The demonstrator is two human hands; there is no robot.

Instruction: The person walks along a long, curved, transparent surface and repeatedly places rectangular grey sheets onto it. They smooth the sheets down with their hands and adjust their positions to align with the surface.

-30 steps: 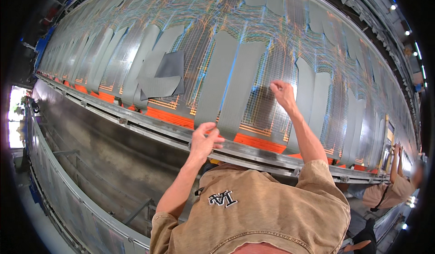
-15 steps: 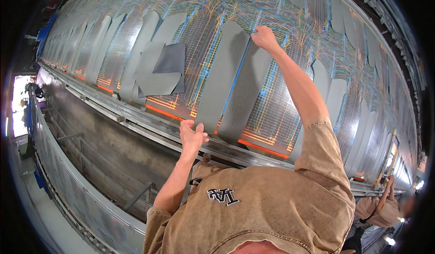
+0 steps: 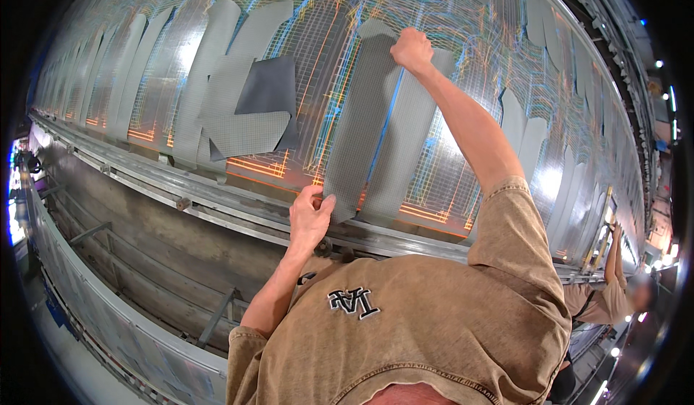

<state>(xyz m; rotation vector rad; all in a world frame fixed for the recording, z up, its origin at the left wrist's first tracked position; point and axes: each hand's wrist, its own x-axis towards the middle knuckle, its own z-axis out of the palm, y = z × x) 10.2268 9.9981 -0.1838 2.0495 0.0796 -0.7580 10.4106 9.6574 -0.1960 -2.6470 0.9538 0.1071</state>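
A long grey strip (image 3: 361, 116) of fine-textured sheet, cut to shape with a rounded far end, lies lengthwise before me on a panel of coloured printed lines. My left hand (image 3: 311, 216) is at its near left corner, thumb and fingertips closed on the edge. At the far right edge of the same strip my right hand (image 3: 413, 49) is closed, its fingertips partly hidden beneath the fist. A second grey strip (image 3: 410, 141) lies just to the right, with a narrow blue line (image 3: 385, 127) showing between the two.
Left of the strips lie a dark grey sheet (image 3: 266, 85) and a folded-over grey piece (image 3: 246, 132). Many similar strips run along the curved metal panel (image 3: 189, 44). A metal rail (image 3: 238, 206) borders its near edge, above a lower walkway (image 3: 181, 246). Another person (image 3: 603, 296) works at far right.
My left fingers, spread apart before, have closed at the strip's near corner. My right hand has shifted slightly left, over the strip's far edge. The whole view has shifted a little.
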